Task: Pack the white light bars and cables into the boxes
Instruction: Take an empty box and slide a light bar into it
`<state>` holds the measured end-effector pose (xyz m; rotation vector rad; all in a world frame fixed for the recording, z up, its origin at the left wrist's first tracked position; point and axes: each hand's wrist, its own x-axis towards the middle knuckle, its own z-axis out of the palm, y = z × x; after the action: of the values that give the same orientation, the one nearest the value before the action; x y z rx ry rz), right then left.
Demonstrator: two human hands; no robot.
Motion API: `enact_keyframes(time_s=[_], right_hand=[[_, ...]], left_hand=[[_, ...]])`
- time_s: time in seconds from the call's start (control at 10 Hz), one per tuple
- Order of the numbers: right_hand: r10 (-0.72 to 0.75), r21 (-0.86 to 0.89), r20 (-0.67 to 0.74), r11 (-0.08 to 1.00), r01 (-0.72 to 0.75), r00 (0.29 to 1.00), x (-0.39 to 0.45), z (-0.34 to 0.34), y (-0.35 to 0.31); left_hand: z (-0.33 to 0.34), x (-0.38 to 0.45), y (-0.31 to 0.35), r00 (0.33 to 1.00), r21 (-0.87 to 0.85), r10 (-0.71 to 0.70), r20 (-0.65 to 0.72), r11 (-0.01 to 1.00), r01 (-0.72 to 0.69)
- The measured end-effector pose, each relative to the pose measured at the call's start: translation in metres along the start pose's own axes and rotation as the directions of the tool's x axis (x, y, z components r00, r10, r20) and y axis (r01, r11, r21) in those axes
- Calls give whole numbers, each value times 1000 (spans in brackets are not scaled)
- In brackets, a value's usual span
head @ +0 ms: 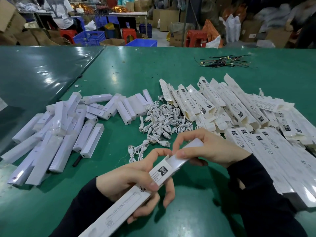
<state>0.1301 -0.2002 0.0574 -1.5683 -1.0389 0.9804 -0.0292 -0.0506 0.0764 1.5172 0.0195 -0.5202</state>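
At six o'clock over the green table, both hands work one box that runs from the bottom edge up toward one o'clock. The left hand wraps the box's upper part, thumb pressed across its printed face, index finger arched to the open flap, the other fingers curled beneath. The right hand pinches a light bar between thumb and bent fingers, its near end partly inside the box mouth, its far end sticking out past the knuckles. Both forearms wear black sleeves. More bars lie heaped at nine o'clock, cables tangle at twelve o'clock just beyond the hands, and empty boxes pile up at two o'clock. The held box's lower end is cut off by the frame, its print too blurred to read fully. How deep the bar sits inside cannot be told. Thin dark wires lie far back, details unclear.
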Motion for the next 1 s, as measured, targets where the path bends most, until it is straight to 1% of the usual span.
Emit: enact_keyframes(time_s=[0.1,0.2,0.3,0.4,0.5,0.6,0.7,0.8,0.9,1.0], right_hand=[[16,38,-144,999,-11,989,9,9,1],[7,160,-381,985,58,924,21,21,5],[-82,54,-470,991,122,879,29,34,8],[-206,-122,-411,978,171,888,30,44,8],[-239,-147,-454,970,193,858,31,49,6],[-205,-95,-520,979,183,829,32,51,4],[-156,-91,-495,988,128,855,33,51,2],[-108,-24,-387,994,108,916,29,47,-1],[-165,-40,-391,986,162,905,30,47,2],[-137,32,-290,988,153,947,29,52,-2]], left_hand=[[-17,7,-22,976,-421,200,88,895,-145],[-29,14,-35,966,-525,253,-43,817,-238],[-29,18,-39,947,-496,294,-131,808,-319],[-28,17,-36,935,-484,295,-198,800,-355],[-29,19,-37,916,-447,284,-285,806,-389],[-26,22,-38,920,-423,264,-288,827,-370],[-24,23,-40,928,-401,268,-258,845,-355],[-22,25,-40,934,-382,262,-243,859,-341],[-21,26,-39,921,-355,260,-290,865,-356],[-20,27,-39,913,-328,277,-299,869,-371]])
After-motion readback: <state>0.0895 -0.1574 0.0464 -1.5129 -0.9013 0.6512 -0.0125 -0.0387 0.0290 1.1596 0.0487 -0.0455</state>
